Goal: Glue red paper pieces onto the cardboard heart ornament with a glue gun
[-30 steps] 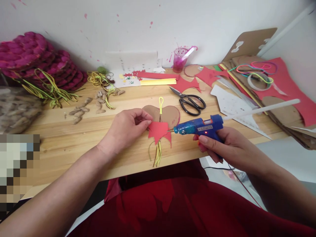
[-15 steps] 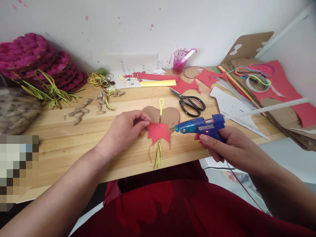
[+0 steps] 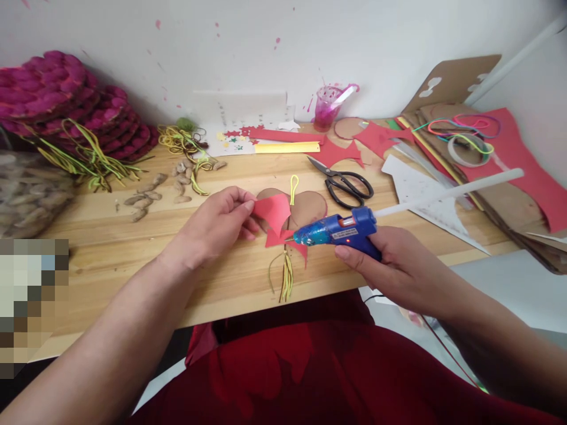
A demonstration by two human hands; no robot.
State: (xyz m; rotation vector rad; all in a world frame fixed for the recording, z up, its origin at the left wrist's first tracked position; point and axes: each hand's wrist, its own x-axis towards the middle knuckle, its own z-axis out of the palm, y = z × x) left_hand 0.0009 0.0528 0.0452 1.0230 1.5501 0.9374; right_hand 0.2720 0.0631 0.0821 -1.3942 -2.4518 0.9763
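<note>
My left hand [image 3: 221, 224] pinches a piece of red paper [image 3: 273, 211] by its left edge, with its right part lifted and curled over. Under it lies a brown cardboard heart [image 3: 310, 206], with a yellow cord loop [image 3: 294, 188] at its top and a yellow-green and brown thread tassel [image 3: 287, 278] below. Gripped in my right hand [image 3: 394, 265] is a blue glue gun [image 3: 341, 233] with a small lit light. Its nozzle points left, at the lower part of the red paper; whether it touches is unclear. A long white glue stick [image 3: 452, 193] juts from its back.
Black-handled scissors [image 3: 348, 186] lie behind the heart. Peanuts [image 3: 144, 198], tangled threads [image 3: 177, 141] and stacked pink padded pieces [image 3: 88, 112] are on the left. A cup of pink paint [image 3: 326, 109] stands by the wall. Cardboard, red paper [image 3: 527, 165] and tape [image 3: 469, 150] fill the right side.
My left hand has lifted and folded back the upper part of the red paper. My right hand has brought the glue gun left and slightly down, its nozzle now over the paper.
</note>
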